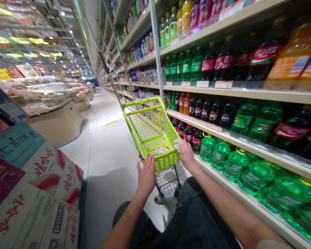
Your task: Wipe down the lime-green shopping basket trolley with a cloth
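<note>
A lime-green shopping cart stands in front of my knees, its basket facing me. My right hand is closed around a crumpled whitish cloth, pressed against the basket's right rim near the front corner. At the front left corner rests my left hand, fingers stretched out and touching the basket edge, with nothing visible in it. A second pale crumpled cloth lies inside the basket. Below, the dark lower frame and wheels show between my legs.
Shelves of soda bottles line the right side, with large green bottles on the bottom level. Stacked cartons stand close on the left. Further back is a rounded display counter. The pale tiled aisle runs ahead.
</note>
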{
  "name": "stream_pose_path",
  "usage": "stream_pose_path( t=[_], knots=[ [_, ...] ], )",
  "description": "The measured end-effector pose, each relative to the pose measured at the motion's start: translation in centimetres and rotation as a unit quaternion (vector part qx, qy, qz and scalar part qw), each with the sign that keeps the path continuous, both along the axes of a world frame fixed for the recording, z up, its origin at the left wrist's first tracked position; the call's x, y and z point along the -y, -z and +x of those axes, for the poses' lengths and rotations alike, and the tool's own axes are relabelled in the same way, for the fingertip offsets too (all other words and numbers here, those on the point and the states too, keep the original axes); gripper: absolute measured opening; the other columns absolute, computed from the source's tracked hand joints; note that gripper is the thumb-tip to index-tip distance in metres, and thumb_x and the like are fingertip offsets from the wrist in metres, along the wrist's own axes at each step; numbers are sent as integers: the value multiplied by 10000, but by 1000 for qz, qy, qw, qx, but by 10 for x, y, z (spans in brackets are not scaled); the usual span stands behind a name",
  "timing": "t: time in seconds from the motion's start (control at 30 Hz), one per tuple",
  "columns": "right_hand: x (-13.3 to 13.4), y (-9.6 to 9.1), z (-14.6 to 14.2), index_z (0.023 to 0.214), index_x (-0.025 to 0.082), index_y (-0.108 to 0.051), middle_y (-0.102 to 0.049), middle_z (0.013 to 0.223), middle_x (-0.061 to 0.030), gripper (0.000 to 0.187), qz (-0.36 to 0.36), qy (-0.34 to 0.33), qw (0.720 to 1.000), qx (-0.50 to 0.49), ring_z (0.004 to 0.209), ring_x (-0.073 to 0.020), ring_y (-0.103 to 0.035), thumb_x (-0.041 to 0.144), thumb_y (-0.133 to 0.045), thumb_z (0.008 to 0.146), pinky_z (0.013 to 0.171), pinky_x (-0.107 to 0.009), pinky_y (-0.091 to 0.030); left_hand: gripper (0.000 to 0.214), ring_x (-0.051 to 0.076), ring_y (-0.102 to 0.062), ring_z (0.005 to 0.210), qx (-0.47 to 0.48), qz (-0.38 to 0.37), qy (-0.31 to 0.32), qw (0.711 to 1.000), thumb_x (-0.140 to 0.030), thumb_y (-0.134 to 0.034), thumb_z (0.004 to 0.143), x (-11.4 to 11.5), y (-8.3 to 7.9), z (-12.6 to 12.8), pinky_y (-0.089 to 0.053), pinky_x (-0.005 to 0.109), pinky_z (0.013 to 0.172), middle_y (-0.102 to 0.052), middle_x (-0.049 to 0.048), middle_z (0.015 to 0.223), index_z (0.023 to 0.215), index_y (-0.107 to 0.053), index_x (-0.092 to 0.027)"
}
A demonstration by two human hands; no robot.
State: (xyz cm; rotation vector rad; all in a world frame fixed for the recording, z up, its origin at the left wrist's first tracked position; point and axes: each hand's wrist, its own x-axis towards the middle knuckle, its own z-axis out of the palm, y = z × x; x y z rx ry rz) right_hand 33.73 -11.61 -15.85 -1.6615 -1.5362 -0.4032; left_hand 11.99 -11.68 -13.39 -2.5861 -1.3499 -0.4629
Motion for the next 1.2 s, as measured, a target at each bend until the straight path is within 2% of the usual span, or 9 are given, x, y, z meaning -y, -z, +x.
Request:
stream_pose_path(
  t=[0.13, 0.2, 0.43, 0.5, 0.67, 0.73, 0.9, 1.03, 1.2],
  knots=[
    [3, 2, -55, 1088, 168, -565, -472, 1247, -101, 435, -3, -126, 991, 51, 1204, -201, -351, 28, -407, 708, 1013, -419, -259, 661, 216, -298, 1263, 1, -7, 4, 1000, -11, -335, 632, 0, -1, -2, -107, 564, 1031, -356, 82, 1357, 1281, -367, -128],
    [4, 0, -64, 1110, 175, -555, -463, 1261, -93, 470, -18, -149, 986, 72, 1210, -205, -348, 16, -413, 691, 1009, -415, -262, 657, 207, -299, 1263, 0, -6, 5, 1000, -4, -323, 638, 0, -1, -5, -94, 564, 1033, -354, 75, 1359, 1281, -366, -132],
    [6, -10, 4, 1066, 166, -578, -490, 1232, -120, 401, -37, 47, 998, 23, 1201, -252, -361, 49, -416, 718, 981, -506, -230, 676, 201, -289, 1269, 11, -4, 5, 1000, 8, -322, 629, 0, 3, -5, -96, 552, 1037, -342, 77, 1365, 1290, -354, -131],
    [7, -8, -11, 1055, 165, -584, -508, 1212, -113, 377, -28, 23, 999, 28, 1187, -236, -379, 68, -423, 728, 990, -476, -234, 667, 206, -290, 1268, 14, -3, 7, 1000, 0, -328, 633, 0, 3, -2, -101, 558, 1033, -347, 80, 1362, 1288, -355, -126],
    [7, -4, -67, 1118, 198, -547, -496, 1238, -73, 449, -24, -127, 989, 76, 1200, -197, -369, 47, -426, 712, 1012, -418, -221, 648, 204, -325, 1250, 12, 2, 18, 1000, 3, -319, 643, 0, 2, -5, -80, 563, 1033, -378, 76, 1344, 1270, -385, -147],
    [7, -7, -59, 1122, 203, -544, -505, 1227, -74, 460, -33, -121, 989, 77, 1203, -215, -365, 42, -426, 707, 1008, -452, -207, 646, 205, -334, 1245, 14, 8, 18, 1000, 9, -315, 646, 1, 2, -7, -74, 564, 1033, -389, 77, 1338, 1267, -390, -152],
    [5, -8, -10, 1093, 161, -560, -521, 1194, -117, 418, -24, 20, 999, 14, 1179, -258, -384, 53, -398, 722, 982, -519, -212, 601, 218, -350, 1234, 22, 11, 27, 999, -10, -332, 673, -3, -1, -11, -65, 557, 1037, -416, 91, 1320, 1249, -413, -159],
    [0, 6, -15, 1086, 160, -565, -498, 1215, -96, 456, 7, -46, 999, 12, 1199, -212, -355, 37, -389, 683, 990, -428, -283, 419, 249, -361, 1221, 15, 11, 42, 999, -133, -407, 754, -25, -19, -17, -59, 576, 1028, -480, 108, 1269, 1164, -490, -171],
    [-16, 14, -10, 1084, 144, -567, -501, 1214, -88, 516, 2, -87, 996, 0, 1217, -202, -333, 20, -354, 631, 1004, -438, -283, 183, 222, -442, 1144, -11, -13, 73, 997, -211, -418, 824, -50, -38, -16, -51, 575, 1029, -649, 47, 980, 855, -598, -211]
  ],
)
